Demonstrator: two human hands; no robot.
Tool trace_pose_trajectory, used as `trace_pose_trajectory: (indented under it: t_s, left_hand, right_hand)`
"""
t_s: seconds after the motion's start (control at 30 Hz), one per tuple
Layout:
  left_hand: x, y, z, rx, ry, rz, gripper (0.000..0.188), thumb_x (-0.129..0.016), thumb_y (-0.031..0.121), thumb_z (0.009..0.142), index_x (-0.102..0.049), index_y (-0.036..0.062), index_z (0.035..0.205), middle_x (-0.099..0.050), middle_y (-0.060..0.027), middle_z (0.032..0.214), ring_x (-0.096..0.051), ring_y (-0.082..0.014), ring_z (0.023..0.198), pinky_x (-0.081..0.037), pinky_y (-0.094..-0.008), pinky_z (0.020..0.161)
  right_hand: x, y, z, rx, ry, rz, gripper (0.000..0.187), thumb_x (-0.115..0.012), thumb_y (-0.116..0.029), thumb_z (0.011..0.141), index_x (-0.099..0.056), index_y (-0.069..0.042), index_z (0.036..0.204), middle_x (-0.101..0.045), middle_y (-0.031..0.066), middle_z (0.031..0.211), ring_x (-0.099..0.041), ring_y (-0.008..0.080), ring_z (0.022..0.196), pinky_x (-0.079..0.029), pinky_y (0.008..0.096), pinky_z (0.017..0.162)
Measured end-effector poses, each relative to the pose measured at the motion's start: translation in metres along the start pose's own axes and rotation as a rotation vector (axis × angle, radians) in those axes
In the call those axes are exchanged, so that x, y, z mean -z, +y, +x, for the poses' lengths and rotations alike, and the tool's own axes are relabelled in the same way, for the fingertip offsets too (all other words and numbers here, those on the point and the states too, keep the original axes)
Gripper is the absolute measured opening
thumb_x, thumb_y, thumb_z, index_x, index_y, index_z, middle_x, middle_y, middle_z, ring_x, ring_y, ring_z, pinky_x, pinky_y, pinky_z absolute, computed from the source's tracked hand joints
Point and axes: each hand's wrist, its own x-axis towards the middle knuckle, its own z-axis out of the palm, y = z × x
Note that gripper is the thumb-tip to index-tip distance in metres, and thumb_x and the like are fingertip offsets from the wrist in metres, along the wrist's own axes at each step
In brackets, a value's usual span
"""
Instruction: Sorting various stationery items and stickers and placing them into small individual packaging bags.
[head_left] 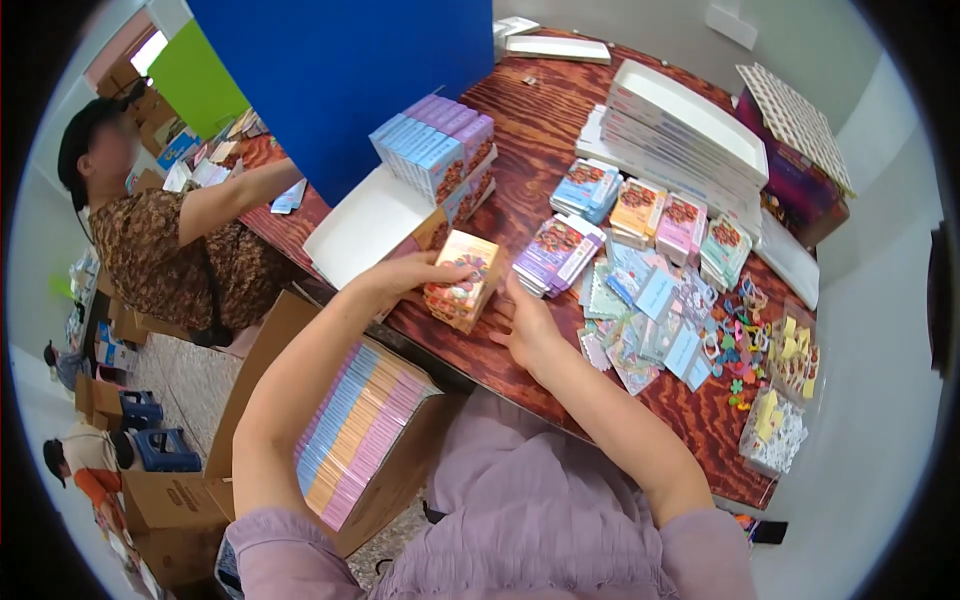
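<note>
Left hand (398,279) clamped on stacked orange rectangular cardboard packs (466,268); right hand (530,327), fingers spread, just right of packs, contact unclear.

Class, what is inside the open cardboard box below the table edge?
The cardboard box holds a row of flat packs with purple, blue, orange and pink bands. Anything beneath them is covered, and the left forearm hides part of the box.

We bend our left elbow outward, the left forearm (320,350) slanting far and right; our left hand (405,280) points right, its fingers closed in a grip. Our right forearm (605,405) reaches in from near right, the right hand (530,325) half-curled, fingers parted.
</note>
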Motion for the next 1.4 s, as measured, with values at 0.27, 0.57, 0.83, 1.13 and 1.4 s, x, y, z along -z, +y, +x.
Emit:
trace_pose_trajectory:
  t_s: [0.27, 0.57, 0.83, 1.13, 1.4]
  left_hand:
    - [-0.050, -0.029, -0.005, -0.281, 0.070, -0.224, 0.066, -0.070, 0.040, 0.092, -0.044, 0.0052, 0.142, -0.063, -0.0057, 0.124, -0.061, -0.0135, 0.110, -0.051, -0.0306, 0.094]
    - [-0.055, -0.001, -0.065, -0.783, 0.711, 0.113, 0.135, -0.092, 0.027, 0.067, 0.004, -0.0016, 0.157, -0.024, -0.0237, 0.155, -0.030, -0.0324, 0.145, -0.030, -0.0407, 0.117]
    - [0.063, 0.002, -0.038, -0.913, 0.576, -0.121, 0.142, -0.091, 0.003, 0.066, 0.019, 0.0105, 0.156, -0.034, -0.0136, 0.151, -0.043, -0.0240, 0.135, -0.043, -0.0377, 0.109]
    - [0.098, -0.024, 0.014, -0.941, 0.780, 0.208, 0.129, -0.097, 0.027, 0.054, -0.017, 0.0006, 0.152, -0.036, -0.0184, 0.145, -0.039, -0.0316, 0.136, -0.032, -0.0423, 0.115]
    - [0.064, 0.001, 0.010, -0.803, 1.007, 0.431, 0.122, -0.093, 0.018, 0.057, -0.016, 0.0032, 0.151, -0.030, -0.0231, 0.143, -0.030, -0.0397, 0.138, -0.031, -0.0462, 0.115]
  right_hand:
    - [-0.025, -0.012, 0.007, 0.078, 0.134, 0.124, 0.047, -0.039, -0.049, 0.106, -0.057, -0.011, 0.128, -0.066, 0.0098, 0.117, -0.066, 0.0242, 0.103, -0.055, 0.0429, 0.085]
    - [-0.090, -0.049, -0.011, 0.506, -0.365, -0.033, 0.055, -0.036, -0.044, 0.108, -0.045, -0.003, 0.145, -0.058, 0.0101, 0.134, -0.058, 0.0183, 0.121, -0.044, 0.0330, 0.104]
    - [-0.169, -0.082, 0.109, 0.626, -0.612, -0.354, 0.060, -0.040, -0.048, 0.107, -0.050, 0.001, 0.140, -0.059, 0.0109, 0.132, -0.056, 0.0181, 0.121, -0.042, 0.0319, 0.105]
    - [-0.155, -0.065, 0.139, 0.634, -0.533, -0.263, 0.062, -0.043, -0.042, 0.106, -0.043, 0.007, 0.144, -0.055, 0.0162, 0.139, -0.052, 0.0208, 0.127, -0.039, 0.0303, 0.107]
    - [-0.111, -0.031, 0.062, 1.190, 0.047, -0.777, 0.045, -0.056, -0.016, 0.099, -0.050, 0.006, 0.136, -0.057, 0.0209, 0.128, -0.052, 0.0358, 0.121, -0.040, 0.0399, 0.104]
